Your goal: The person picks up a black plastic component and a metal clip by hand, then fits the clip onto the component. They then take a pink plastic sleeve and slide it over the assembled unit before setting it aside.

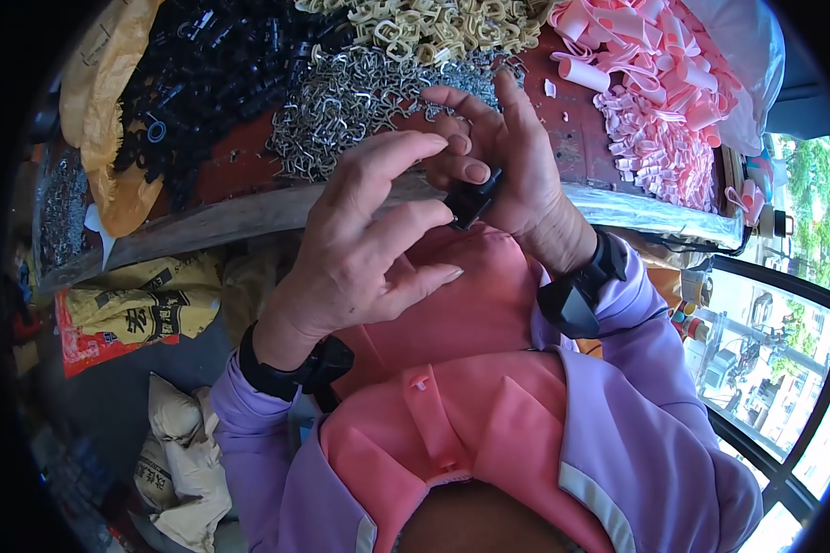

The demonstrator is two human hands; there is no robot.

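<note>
A small black plastic piece point(473, 197) sits in my right hand point(526, 152), between the curled fingers and the palm. The thumb of that hand points up and away from the piece. Close on its left is my left hand point(346, 235), its fingers bent and spread apart. One left fingertip meets the near edge of the black piece; whether it presses on it I cannot tell. Just beyond both hands, a heap of small metal hooks point(327, 111) lies on the dark red tabletop point(240, 170).
Black plastic parts point(217, 83) are piled at the far left beside a yellow sack point(111, 120). Cream plastic buckles point(424, 28) lie at the back. Pink strips and pieces point(655, 92) cover the right. The table's pale front edge point(221, 226) runs before me. Sacks point(180, 442) stand at lower left.
</note>
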